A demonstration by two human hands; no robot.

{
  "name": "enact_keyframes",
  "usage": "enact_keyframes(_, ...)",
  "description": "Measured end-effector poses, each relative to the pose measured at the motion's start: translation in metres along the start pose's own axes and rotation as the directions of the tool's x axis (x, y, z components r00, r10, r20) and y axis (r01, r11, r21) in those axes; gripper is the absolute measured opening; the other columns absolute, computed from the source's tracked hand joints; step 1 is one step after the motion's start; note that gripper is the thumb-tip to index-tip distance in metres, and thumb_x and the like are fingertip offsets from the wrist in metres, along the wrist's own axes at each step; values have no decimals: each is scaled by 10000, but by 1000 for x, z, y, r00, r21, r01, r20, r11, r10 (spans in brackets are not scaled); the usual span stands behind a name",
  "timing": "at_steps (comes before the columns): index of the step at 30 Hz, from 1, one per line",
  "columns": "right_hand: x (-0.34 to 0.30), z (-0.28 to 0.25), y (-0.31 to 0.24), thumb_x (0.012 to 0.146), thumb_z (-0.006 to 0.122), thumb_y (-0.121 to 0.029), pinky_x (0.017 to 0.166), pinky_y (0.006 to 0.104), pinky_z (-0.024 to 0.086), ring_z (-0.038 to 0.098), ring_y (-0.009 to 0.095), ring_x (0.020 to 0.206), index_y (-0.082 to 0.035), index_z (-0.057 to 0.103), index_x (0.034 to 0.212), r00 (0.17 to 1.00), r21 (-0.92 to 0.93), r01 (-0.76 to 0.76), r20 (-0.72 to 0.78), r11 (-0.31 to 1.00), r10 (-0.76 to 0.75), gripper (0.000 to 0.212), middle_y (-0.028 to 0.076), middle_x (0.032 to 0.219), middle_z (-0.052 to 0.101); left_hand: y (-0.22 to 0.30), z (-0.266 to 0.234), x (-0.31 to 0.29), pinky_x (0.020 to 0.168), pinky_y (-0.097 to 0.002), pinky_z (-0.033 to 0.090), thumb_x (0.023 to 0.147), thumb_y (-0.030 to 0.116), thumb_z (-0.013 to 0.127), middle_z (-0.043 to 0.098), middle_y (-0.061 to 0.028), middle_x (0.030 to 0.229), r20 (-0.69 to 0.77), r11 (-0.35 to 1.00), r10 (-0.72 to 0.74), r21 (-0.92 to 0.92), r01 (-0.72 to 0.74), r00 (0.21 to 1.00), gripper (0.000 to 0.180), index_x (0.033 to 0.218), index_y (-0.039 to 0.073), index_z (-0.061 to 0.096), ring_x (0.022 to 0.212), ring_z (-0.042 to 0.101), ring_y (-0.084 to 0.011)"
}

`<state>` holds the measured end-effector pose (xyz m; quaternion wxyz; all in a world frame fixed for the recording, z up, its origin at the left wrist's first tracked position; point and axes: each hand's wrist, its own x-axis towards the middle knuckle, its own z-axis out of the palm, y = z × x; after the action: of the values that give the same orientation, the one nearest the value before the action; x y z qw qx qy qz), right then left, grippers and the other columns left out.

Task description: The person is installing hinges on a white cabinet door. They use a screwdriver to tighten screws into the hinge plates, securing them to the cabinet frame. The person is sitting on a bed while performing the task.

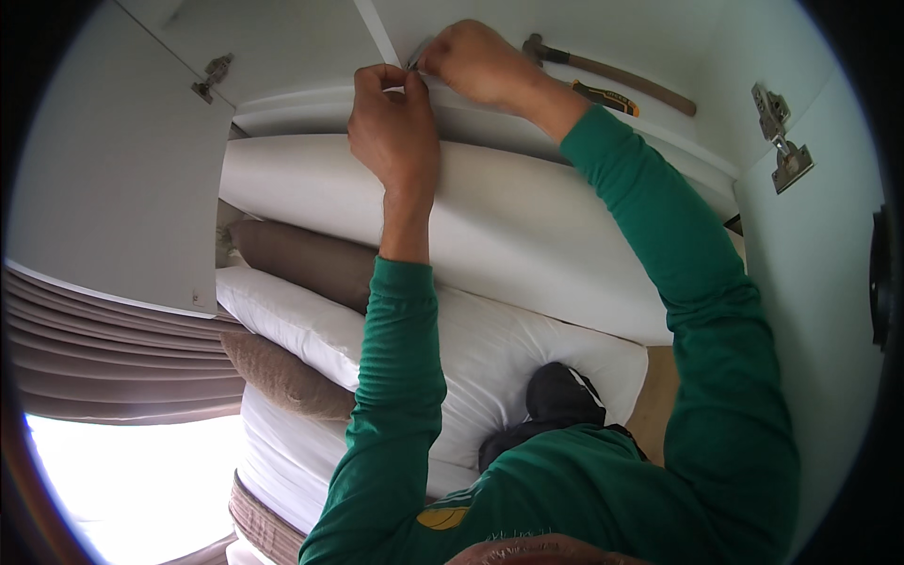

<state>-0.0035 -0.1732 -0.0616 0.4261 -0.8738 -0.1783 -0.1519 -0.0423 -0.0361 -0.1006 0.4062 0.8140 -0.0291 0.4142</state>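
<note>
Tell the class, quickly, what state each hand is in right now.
Left hand: fingers curled near the white divider; whether it grips anything cannot be told.
Right hand: closed, pinching a thin metallic piece.

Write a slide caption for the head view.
Left hand and right hand close together near a white strip inside a cabinet, a hammer lying to their right.

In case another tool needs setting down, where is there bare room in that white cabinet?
Between the left hinge and white divider, the cabinet looks bare. It's crowded around the left hand, right hand, hammer and yellow-black tool.
</note>
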Motion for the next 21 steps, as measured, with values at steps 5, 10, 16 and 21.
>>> enact_keyframes(5,5,9,0,922,639,-223,799,448,539,694,343,835,31,757,967,993,-80,-93,-73,992,87,284,228,898,726,2,-1,0,719,-381,548,905,220,744,752,-36,868,2,1000,5,-8,-5,1000,175,976,88,654,779,739,-212)
enact_keyframes(10,7,14,1,936,639,-216,788,420,534,689,307,799,40,761,984,987,-68,-121,-116,990,113,288,220,868,725,2,-1,3,706,-376,548,912,218,744,745,-34,855,22,999,-16,-37,17,1000,172,973,87,652,762,731,-203)
enact_keyframes(16,11,16,-2,938,614,-238,941,547,514,706,378,1040,-57,776,1006,987,-38,-155,-59,987,152,253,163,1054,758,2,1,7,690,-367,549,921,231,745,739,-30,831,-1,1000,-11,-12,11,1000,181,970,87,646,728,724,-204)
enact_keyframes(21,10,16,-12,937,621,-221,962,602,476,697,370,1066,-83,791,984,979,-64,-197,-57,978,194,224,151,1057,759,1,2,5,668,-357,550,917,220,750,746,-39,857,-17,1000,-4,8,4,1000,184,982,82,646,745,732,-200)
